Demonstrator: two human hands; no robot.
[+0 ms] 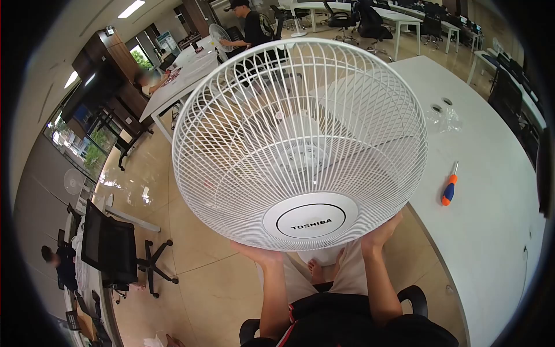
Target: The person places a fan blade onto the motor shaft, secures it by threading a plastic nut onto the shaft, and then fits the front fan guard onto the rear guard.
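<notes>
A large white wire fan grille (231, 191) with a TOSHIBA badge fills the middle of the view, tilted up above my lap. My left hand (258, 253) holds its lower left edge. At the lower right edge is my right hand (380, 232), supporting it from beneath. The fingers of both hands are mostly hidden by the grille. Through the wires a pale round hub shape is visible, and no blades can be made out. Below the grille, between my legs, a white surface (324, 254) shows in part.
On the white table (491, 231) at my right lie an orange and blue screwdriver (448, 189) and a clear plastic bag (446, 121). An office chair (110, 243) stands at the left. Behind, a person (254, 29) is beside another fan (218, 36).
</notes>
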